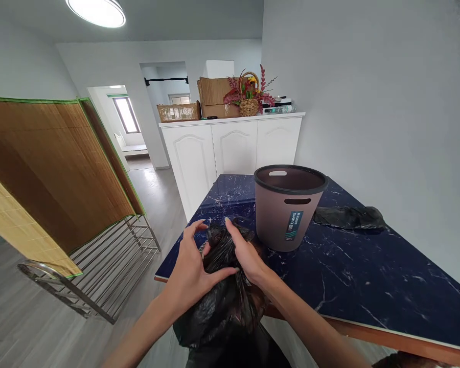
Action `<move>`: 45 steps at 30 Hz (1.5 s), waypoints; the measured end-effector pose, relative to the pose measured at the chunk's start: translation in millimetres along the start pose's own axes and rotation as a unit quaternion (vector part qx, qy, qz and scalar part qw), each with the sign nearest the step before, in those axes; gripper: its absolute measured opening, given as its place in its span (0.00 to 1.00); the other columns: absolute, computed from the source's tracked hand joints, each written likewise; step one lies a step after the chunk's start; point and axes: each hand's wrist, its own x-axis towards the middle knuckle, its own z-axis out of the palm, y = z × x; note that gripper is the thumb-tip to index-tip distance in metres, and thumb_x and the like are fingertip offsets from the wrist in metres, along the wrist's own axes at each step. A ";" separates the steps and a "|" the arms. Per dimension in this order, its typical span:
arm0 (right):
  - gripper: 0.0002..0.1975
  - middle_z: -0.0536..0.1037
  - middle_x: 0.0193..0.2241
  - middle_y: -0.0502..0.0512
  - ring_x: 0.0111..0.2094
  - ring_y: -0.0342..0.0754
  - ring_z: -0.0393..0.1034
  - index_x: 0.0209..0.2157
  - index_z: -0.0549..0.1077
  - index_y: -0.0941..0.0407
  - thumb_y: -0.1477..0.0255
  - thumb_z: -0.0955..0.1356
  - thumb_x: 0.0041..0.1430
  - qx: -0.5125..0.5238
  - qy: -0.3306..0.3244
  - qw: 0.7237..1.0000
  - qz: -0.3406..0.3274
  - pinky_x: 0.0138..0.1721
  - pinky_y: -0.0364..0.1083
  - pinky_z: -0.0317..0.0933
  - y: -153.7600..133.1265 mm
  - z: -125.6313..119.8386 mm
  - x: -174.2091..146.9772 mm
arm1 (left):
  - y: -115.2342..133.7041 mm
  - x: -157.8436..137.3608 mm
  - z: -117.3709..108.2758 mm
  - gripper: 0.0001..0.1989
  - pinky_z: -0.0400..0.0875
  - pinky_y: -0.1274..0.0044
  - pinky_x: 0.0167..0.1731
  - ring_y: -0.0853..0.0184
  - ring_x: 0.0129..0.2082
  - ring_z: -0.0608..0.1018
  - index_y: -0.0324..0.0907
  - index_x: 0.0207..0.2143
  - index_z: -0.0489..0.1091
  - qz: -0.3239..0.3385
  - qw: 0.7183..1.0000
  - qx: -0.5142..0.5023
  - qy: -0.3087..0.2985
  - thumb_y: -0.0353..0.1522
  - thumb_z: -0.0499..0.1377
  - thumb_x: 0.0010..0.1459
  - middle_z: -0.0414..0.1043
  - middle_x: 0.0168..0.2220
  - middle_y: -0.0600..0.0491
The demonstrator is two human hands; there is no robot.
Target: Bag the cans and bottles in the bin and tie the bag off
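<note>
A bulging black garbage bag (210, 309) hangs at the near edge of the table, its top gathered into a crumpled neck. My left hand (193, 268) curls around the left side of that neck, thumb stretched across the front and fingertips partly hidden behind the plastic. On the other side, my right hand (249, 258) grips the gathered plastic with its thumb pointing up; its other fingers are hidden behind the bag. Just beyond my right hand, a brownish-pink trash can (274, 220) with a black rim and a blue label stands upright.
The dark blue marbled table (352, 276) reaches to the right-hand wall. A folded black plastic bag (348, 217) lies right of the can. A metal rack (111, 260) with a bamboo mat (49, 163) stands left. White cabinets (233, 145) with cardboard boxes (180, 111) and a flower basket (249, 106) are behind.
</note>
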 end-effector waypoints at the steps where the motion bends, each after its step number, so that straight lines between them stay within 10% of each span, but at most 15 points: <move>1: 0.36 0.81 0.30 0.56 0.38 0.56 0.77 0.40 0.83 0.53 0.36 0.62 0.64 0.032 0.006 0.999 0.033 0.40 0.51 0.71 -1.2 1.1 0.6 | -2.4 -0.5 1.4 0.48 0.72 0.56 0.61 0.47 0.66 0.69 0.49 0.67 0.48 -0.006 1.000 0.000 0.007 0.47 0.73 0.55 0.61 0.63 0.41; 8: 0.31 0.79 0.25 0.54 0.29 0.48 0.72 0.26 0.79 0.55 0.42 0.67 0.64 0.070 0.025 0.988 0.138 0.35 0.45 0.67 -21.7 -0.6 -3.0 | 7.5 4.6 -8.8 0.04 0.70 0.63 0.53 0.57 0.46 0.76 0.45 0.40 0.67 -0.003 0.994 -0.009 -0.106 0.32 0.60 0.64 0.73 0.41 0.52; 16: 0.26 0.69 0.21 0.46 0.22 0.41 0.55 0.26 0.76 0.54 0.47 0.69 0.67 -0.032 -0.198 0.978 0.051 0.28 0.43 0.56 -48.1 -19.7 -11.5 | -2.5 9.6 -19.2 0.11 0.68 0.67 0.55 0.58 0.51 0.72 0.45 0.35 0.73 -0.009 0.983 -0.073 -0.168 0.32 0.52 0.67 0.71 0.47 0.49; 20: 0.11 0.76 0.28 0.48 0.29 0.45 0.68 0.37 0.82 0.51 0.71 0.66 0.71 -0.203 -0.284 0.933 -0.085 0.35 0.44 0.63 -58.9 -32.5 -15.4 | -7.2 12.5 -21.4 0.12 0.67 0.68 0.58 0.59 0.52 0.72 0.45 0.32 0.70 -0.057 0.975 -0.115 -0.180 0.33 0.50 0.67 0.71 0.47 0.50; 24: 0.24 0.84 0.46 0.53 0.47 0.50 0.78 0.50 0.81 0.50 0.86 0.62 0.64 -0.339 -0.160 0.901 -0.219 0.49 0.48 0.69 -50.4 -30.1 -24.4 | -8.5 15.4 -22.5 0.15 0.67 0.66 0.59 0.58 0.52 0.73 0.44 0.33 0.70 -0.094 0.977 -0.118 -0.148 0.38 0.48 0.70 0.71 0.47 0.49; 30: 0.22 0.85 0.42 0.58 0.39 0.50 0.80 0.58 0.75 0.53 0.82 0.61 0.70 -0.511 -0.005 0.783 -0.354 0.38 0.46 0.66 -19.4 -22.6 -29.4 | -6.9 13.6 -23.5 0.13 0.64 0.64 0.61 0.55 0.56 0.71 0.45 0.31 0.70 -0.067 0.990 -0.072 -0.100 0.39 0.53 0.66 0.71 0.49 0.48; 39: 0.18 0.88 0.42 0.54 0.37 0.50 0.82 0.45 0.77 0.51 0.84 0.63 0.62 -0.479 0.139 0.757 -0.422 0.39 0.47 0.68 -4.0 -27.1 -18.9 | 3.2 7.1 -25.4 0.15 0.66 0.61 0.63 0.52 0.58 0.72 0.46 0.34 0.79 -0.027 0.993 -0.059 -0.100 0.44 0.57 0.68 0.74 0.53 0.47; 45: 0.14 0.84 0.41 0.55 0.43 0.50 0.79 0.40 0.76 0.49 0.83 0.65 0.66 -0.416 0.201 0.694 -0.551 0.42 0.50 0.67 -16.5 -14.3 -18.5 | 14.7 13.9 -15.8 0.27 0.73 0.64 0.56 0.52 0.57 0.77 0.47 0.50 0.80 -0.201 0.948 -0.241 -0.060 0.54 0.50 0.72 0.79 0.52 0.48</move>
